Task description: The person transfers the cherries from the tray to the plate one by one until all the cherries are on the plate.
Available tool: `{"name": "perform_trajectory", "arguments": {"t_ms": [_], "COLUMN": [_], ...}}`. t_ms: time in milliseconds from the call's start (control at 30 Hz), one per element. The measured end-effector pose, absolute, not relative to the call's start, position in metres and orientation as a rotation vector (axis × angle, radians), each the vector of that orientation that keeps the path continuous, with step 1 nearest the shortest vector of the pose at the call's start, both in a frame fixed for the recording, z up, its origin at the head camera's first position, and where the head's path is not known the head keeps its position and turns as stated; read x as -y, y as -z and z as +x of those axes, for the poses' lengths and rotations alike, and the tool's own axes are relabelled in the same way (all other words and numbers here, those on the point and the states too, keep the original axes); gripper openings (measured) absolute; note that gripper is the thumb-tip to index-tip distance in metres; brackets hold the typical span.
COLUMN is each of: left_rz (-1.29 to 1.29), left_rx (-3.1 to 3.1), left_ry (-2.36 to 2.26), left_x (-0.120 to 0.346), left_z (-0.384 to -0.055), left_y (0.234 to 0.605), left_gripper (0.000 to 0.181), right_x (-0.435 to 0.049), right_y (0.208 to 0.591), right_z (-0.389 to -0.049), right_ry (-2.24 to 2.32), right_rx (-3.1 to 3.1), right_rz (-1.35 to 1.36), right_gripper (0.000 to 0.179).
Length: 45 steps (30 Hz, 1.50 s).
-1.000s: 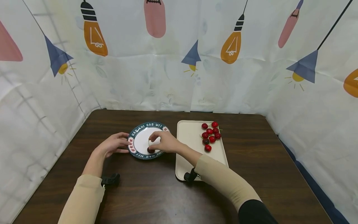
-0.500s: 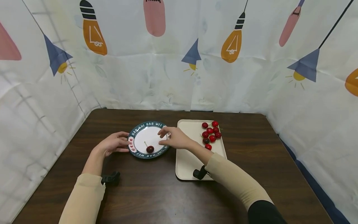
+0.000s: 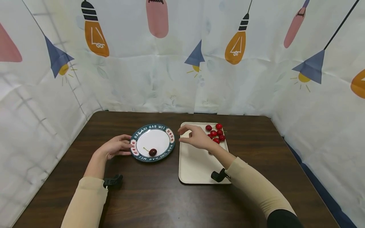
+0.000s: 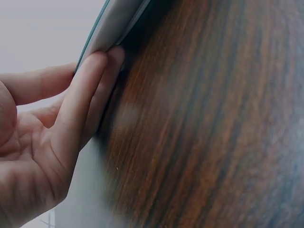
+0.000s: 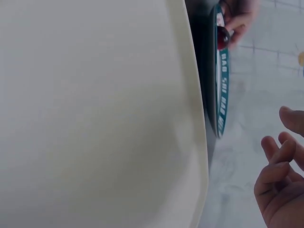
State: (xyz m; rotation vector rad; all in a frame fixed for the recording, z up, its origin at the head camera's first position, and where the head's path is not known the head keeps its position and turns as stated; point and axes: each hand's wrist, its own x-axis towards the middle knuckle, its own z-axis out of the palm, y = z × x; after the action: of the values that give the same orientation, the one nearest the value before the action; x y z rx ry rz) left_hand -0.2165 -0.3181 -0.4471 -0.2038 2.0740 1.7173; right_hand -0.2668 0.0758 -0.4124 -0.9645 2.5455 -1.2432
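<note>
A round plate (image 3: 155,139) with a dark teal lettered rim lies on the table. One dark red cherry (image 3: 152,152) with its stem rests on the plate's near part. My left hand (image 3: 117,147) holds the plate's left rim; the left wrist view has fingers (image 4: 90,71) at its edge and underside. Above the left part of a cream tray (image 3: 196,167) hovers my right hand (image 3: 196,136), thumb and fingers apart, nothing between them. Several red cherries (image 3: 219,133) are grouped at the tray's far right, some hidden behind the right hand and wrist.
A dark brown wooden table (image 3: 159,196) bears both the plate and the tray. Behind and at the sides hangs a white curtain (image 3: 171,82) printed with lamps and bulbs. Each wrist wears a black band.
My right hand has let go of the cherry on the plate and moved right, over the tray. The cherry's stem has tipped leftward. My left hand stays at the plate's rim.
</note>
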Motion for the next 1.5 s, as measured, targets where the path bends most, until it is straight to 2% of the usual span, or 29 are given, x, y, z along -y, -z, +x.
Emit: {"name": "perform_trajectory", "arguments": {"t_ms": [467, 1067, 1500], "left_rz": [-0.206, -0.232, -0.235], "left_rx": [-2.057, -2.024, -1.998], "left_ry": [-1.753, -1.799, -1.843], "left_x": [0.320, 0.320, 0.324], "left_z": [-0.216, -0.215, -0.217], "left_y": [0.451, 0.451, 0.456], "left_gripper": [0.071, 0.071, 0.074], "right_x": [-0.136, -0.196, -0.221], "right_y": [0.412, 0.423, 0.438], "right_z": [-0.262, -0.258, -0.262], "right_ry": [1.358, 1.398, 1.291], "right_rx": [-2.559, -2.658, -2.769], "right_rz": [-0.796, -0.558, -0.343], "right_gripper": [0.031, 0.032, 0.030]}}
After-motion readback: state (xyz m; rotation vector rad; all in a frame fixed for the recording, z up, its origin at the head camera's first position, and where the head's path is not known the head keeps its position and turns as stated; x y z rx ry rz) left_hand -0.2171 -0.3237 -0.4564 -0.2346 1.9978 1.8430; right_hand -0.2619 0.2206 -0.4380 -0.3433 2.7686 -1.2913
